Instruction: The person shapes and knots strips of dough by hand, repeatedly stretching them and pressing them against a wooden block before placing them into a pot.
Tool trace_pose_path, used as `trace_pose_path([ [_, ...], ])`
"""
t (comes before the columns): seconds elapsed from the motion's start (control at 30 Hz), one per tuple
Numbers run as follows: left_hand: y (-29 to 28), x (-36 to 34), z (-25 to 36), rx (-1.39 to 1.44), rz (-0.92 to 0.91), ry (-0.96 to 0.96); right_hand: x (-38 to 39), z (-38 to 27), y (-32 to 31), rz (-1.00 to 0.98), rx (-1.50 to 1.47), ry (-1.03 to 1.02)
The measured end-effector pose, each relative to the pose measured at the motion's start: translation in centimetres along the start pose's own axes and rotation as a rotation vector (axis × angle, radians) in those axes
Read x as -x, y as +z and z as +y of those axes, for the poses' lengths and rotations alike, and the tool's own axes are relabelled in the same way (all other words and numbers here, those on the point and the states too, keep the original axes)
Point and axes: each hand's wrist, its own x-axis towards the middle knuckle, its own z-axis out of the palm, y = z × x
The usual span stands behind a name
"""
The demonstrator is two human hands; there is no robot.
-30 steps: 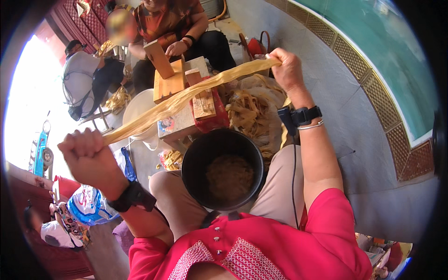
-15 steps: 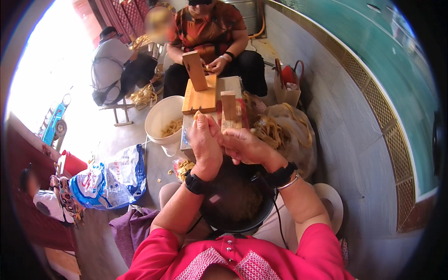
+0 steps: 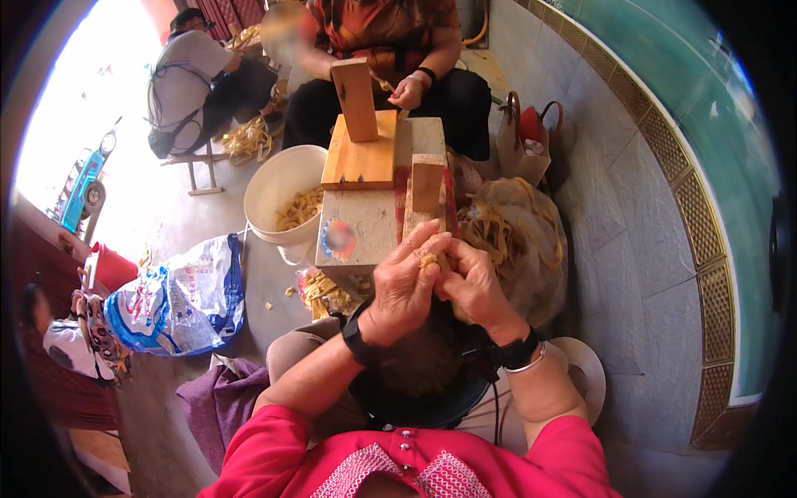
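Observation:
A small tan, soft-looking strip (image 3: 429,261), perhaps bean curd skin, is bunched between my hands above my lap. My left hand (image 3: 398,290) pinches it with thumb and fingers. Against it, my right hand (image 3: 480,290) is closed on the same strip, with a pale end showing below the palm. Fingers hide most of its shape. Just beyond the fingertips, an upright wooden block (image 3: 427,184) stands on the low bench (image 3: 365,222). Under my wrists sits a dark round basin (image 3: 415,373), its contents blurred.
A white bucket (image 3: 259,178) of tan pieces stands left of the bench, beside a wooden board with an upright (image 3: 359,170). A mesh sack (image 3: 531,274) of long strips lies right. Opposite sits a co-worker (image 3: 382,41). A plastic sack (image 3: 183,299) is on the floor, left.
Both hands have come lower and to the right, drawing close together around the strip. The view has shifted slightly. The co-worker's hands opposite have moved apart.

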Motion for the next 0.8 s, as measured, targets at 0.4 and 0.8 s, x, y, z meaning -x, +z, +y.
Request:
trace_pose_path([
  [0.4,-1.0,-0.2,-0.8,-0.109,-0.176,-0.358,0.0,2.7,-0.5,0.034,-0.139,0.292],
  [0.8,-0.8,0.7,-2.6,0.11,-0.136,-0.495,0.0,1.5,-0.9,-0.009,0.122,0.167],
])
